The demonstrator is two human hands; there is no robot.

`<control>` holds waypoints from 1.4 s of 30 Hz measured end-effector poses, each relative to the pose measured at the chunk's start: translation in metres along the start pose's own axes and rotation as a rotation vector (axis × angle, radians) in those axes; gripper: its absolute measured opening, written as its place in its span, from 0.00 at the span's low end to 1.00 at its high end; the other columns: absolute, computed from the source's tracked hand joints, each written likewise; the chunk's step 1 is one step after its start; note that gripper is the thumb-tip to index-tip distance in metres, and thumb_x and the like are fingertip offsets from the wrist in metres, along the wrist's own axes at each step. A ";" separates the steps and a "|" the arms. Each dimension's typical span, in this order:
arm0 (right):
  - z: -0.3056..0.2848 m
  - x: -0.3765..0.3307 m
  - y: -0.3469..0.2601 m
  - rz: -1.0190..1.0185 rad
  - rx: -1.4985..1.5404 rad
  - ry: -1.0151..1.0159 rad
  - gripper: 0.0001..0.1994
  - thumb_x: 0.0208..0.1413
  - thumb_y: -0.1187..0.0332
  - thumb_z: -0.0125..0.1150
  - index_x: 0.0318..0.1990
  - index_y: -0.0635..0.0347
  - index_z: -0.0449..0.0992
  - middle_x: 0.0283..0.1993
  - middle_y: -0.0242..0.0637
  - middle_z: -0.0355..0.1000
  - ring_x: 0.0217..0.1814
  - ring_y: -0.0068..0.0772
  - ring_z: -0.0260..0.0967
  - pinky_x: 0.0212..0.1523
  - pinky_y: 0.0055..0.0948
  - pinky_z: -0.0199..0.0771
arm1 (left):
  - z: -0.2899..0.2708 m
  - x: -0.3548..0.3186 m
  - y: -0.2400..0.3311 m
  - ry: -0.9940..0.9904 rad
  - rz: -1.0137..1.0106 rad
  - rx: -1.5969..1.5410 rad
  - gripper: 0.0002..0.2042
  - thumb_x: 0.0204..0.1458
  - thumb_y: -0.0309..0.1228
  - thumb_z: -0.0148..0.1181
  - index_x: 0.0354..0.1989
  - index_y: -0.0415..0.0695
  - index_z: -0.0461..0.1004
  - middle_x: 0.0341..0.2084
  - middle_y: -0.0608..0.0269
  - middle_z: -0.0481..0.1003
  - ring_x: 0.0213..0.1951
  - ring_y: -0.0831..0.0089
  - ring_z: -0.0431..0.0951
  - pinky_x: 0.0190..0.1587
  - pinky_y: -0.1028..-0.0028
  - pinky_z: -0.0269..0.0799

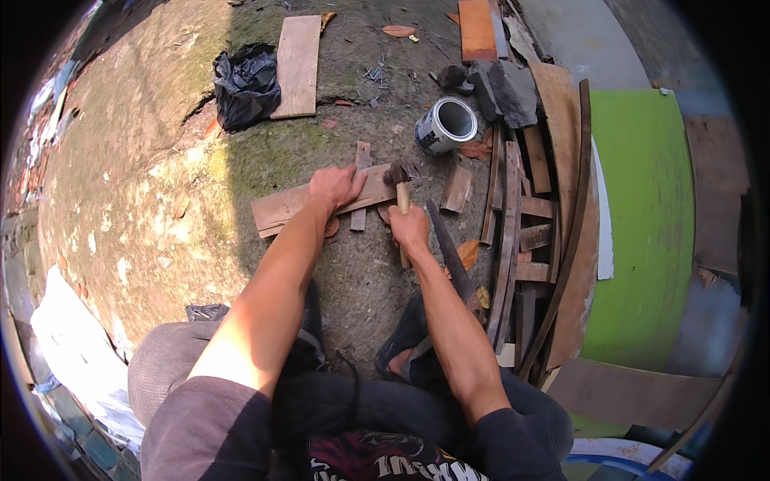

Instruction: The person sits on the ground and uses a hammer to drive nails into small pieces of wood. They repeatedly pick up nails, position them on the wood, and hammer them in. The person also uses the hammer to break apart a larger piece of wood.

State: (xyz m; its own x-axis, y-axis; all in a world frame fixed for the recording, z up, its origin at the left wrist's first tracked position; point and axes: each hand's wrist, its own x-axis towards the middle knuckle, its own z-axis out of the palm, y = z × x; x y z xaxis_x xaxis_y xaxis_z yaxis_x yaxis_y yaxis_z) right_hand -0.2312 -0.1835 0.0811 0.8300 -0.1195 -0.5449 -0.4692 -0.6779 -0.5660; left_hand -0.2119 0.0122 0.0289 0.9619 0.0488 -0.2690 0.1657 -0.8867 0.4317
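Note:
My left hand [335,187] presses down on a wooden board [281,207], its fingers closed on the far side. Crossing beneath this board is a short narrow wooden strip [358,220], showing at both edges. In my right hand [410,228] is a hammer [403,194], gripped by its pale wooden handle. The hammer's dark head is over the board's right end; whether it touches the wood I cannot tell. Just right of that hand lies a long dark blade like a handsaw [447,247], partly hidden by my forearm. A small wood block [456,189] rests nearby.
An open metal can [434,136] stands beyond the hammer. Dark stones [513,92] and a stack of wood strips [507,232] lie right, beside a green panel [638,224]. Farther off are a black plastic bag [245,84], a flat board [297,68] and scattered nails [374,74].

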 end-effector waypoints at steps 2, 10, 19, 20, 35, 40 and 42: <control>-0.003 -0.008 -0.007 -0.038 0.024 0.061 0.18 0.51 0.59 0.61 0.40 0.68 0.79 0.39 0.63 0.76 0.45 0.64 0.75 0.47 0.51 0.72 | -0.006 0.002 0.003 0.006 -0.008 0.000 0.26 0.63 0.56 0.42 0.43 0.47 0.79 0.30 0.44 0.81 0.36 0.45 0.81 0.40 0.51 0.76; -0.017 0.006 -0.009 0.050 -0.009 -0.078 0.16 0.52 0.60 0.59 0.35 0.69 0.78 0.24 0.50 0.76 0.24 0.47 0.78 0.29 0.44 0.76 | -0.014 0.007 0.012 -0.075 -0.022 0.022 0.27 0.62 0.56 0.41 0.45 0.46 0.79 0.33 0.42 0.81 0.38 0.44 0.81 0.43 0.51 0.76; -0.113 0.006 0.020 0.257 -0.061 -0.221 0.17 0.58 0.58 0.64 0.27 0.64 0.70 0.18 0.34 0.64 0.15 0.31 0.66 0.15 0.36 0.66 | -0.016 0.019 0.002 -0.315 -0.153 -0.151 0.33 0.60 0.57 0.42 0.54 0.39 0.76 0.47 0.40 0.78 0.51 0.49 0.79 0.55 0.57 0.72; -0.124 0.010 0.025 0.288 -0.102 -0.256 0.17 0.58 0.59 0.64 0.27 0.64 0.70 0.18 0.35 0.65 0.16 0.32 0.66 0.15 0.36 0.66 | -0.016 0.026 0.002 -0.350 -0.159 -0.206 0.33 0.59 0.57 0.42 0.55 0.38 0.76 0.49 0.41 0.78 0.52 0.50 0.79 0.56 0.58 0.72; -0.155 -0.008 -0.016 0.238 -0.741 -0.620 0.18 0.57 0.57 0.65 0.39 0.68 0.80 0.32 0.42 0.79 0.28 0.35 0.77 0.29 0.34 0.80 | -0.080 -0.008 0.062 -0.778 -0.308 -1.973 0.52 0.42 0.83 0.39 0.55 0.41 0.68 0.31 0.55 0.74 0.30 0.64 0.76 0.37 0.53 0.74; -0.137 0.009 -0.021 -0.085 -0.839 -0.325 0.20 0.57 0.56 0.62 0.45 0.67 0.80 0.42 0.50 0.80 0.44 0.49 0.79 0.46 0.41 0.79 | -0.062 -0.019 0.072 -0.858 -0.292 -2.069 0.60 0.37 0.86 0.36 0.61 0.39 0.67 0.34 0.58 0.76 0.36 0.65 0.77 0.48 0.44 0.72; -0.129 0.018 -0.019 -0.188 -0.674 -0.065 0.20 0.58 0.57 0.59 0.47 0.67 0.80 0.47 0.53 0.78 0.52 0.55 0.76 0.51 0.43 0.75 | -0.059 -0.025 0.081 -0.856 -0.292 -2.072 0.61 0.37 0.86 0.36 0.62 0.37 0.66 0.36 0.58 0.77 0.39 0.65 0.78 0.49 0.42 0.71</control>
State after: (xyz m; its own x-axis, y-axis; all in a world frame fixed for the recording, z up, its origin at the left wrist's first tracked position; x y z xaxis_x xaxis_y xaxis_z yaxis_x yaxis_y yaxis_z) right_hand -0.1680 -0.2669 0.1618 0.8490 0.0730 -0.5233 -0.0130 -0.9872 -0.1588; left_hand -0.2096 -0.0338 0.1215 0.6818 -0.6028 -0.4145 0.7120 0.6769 0.1868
